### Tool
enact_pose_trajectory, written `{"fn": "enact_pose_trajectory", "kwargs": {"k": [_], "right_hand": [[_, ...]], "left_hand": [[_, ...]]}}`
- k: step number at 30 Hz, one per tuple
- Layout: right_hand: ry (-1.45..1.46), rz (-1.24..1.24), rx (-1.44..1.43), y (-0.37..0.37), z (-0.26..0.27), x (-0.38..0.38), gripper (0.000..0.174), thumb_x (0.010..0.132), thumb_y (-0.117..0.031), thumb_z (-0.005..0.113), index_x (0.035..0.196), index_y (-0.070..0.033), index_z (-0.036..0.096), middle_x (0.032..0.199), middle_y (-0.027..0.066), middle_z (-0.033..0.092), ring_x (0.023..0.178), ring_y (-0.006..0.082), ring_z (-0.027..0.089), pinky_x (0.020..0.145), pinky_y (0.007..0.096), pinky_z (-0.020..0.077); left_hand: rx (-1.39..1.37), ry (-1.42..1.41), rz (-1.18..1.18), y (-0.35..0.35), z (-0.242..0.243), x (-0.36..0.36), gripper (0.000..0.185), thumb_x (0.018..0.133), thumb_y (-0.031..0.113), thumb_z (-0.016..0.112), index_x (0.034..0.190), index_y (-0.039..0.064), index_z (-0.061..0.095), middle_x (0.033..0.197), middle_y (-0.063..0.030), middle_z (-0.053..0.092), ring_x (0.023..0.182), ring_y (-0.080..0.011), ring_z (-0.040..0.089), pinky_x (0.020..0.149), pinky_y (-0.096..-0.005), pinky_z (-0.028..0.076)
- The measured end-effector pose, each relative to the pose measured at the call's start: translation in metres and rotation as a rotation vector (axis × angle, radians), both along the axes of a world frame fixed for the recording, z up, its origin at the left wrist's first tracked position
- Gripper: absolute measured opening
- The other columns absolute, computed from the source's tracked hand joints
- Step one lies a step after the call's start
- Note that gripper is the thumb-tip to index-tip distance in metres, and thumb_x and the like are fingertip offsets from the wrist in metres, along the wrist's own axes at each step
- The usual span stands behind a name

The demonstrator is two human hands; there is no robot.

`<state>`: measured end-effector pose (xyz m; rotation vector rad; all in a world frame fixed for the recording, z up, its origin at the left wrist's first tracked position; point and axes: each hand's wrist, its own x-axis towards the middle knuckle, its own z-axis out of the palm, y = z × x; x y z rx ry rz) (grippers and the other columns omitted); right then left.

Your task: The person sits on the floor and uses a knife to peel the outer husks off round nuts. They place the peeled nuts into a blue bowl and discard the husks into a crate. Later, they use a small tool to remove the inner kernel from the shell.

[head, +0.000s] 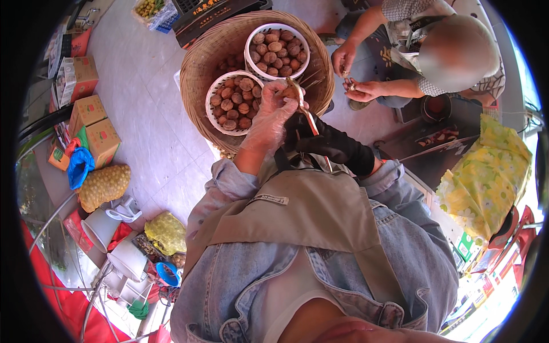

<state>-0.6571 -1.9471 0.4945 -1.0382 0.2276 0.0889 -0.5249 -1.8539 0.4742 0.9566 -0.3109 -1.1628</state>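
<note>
In a clear plastic glove, my left hand point(271, 116) holds a walnut point(290, 91) between fingertips and thumb. My right hand point(328, 143), in a black glove, grips the handles of a metal plier-type nutcracker point(308, 113). The tool's curved head lies against the walnut; the exact bite of its jaws is partly hidden by my fingers. Just beyond my hands stands a wide wicker basket point(195, 81). A white plastic basket of walnuts point(209, 107) sits in it beside my left hand. Farther back is a second white basket point(247, 55), also filled with walnuts.
Across from me at the right, another person's hands point(358, 88) hold small nut pieces. A dark box point(214, 19) stands behind the wicker basket. Cardboard boxes point(101, 139), a net sack point(105, 186) and white buckets point(128, 259) line the left. Flowered cloth point(484, 180) covers something at right.
</note>
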Motion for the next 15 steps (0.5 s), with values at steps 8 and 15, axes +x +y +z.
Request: {"fn": "enact_pose_trajectory", "kwargs": {"k": [8,15], "right_hand": [[0.062,0.0,0.061,0.001,-0.01,-0.003,0.036,0.083,-0.011,0.058,0.115,-0.004,0.041,0.095,0.0027,0.052,0.085,0.0089,0.049,0.072,0.0246,0.0427],[0.072,0.007,0.126,0.011,-0.023,-0.007,0.034,0.083,-0.011,0.058,0.113,-0.005,0.043,0.096,0.0034,0.052,0.088,0.0109,0.05,0.074,0.0268,0.0431]], "left_hand": [[-0.003,-0.007,0.088,-0.004,0.001,-0.006,0.029,0.09,0.017,0.05,0.115,0.015,0.036,0.106,-0.0098,0.05,0.085,-0.0182,0.053,0.077,-0.0322,0.045],[0.229,0.143,0.023,-0.011,0.004,0.002,0.029,0.087,0.037,0.051,0.09,0.008,0.05,0.079,-0.0042,0.054,0.067,-0.0121,0.049,0.062,-0.0238,0.039]]}}
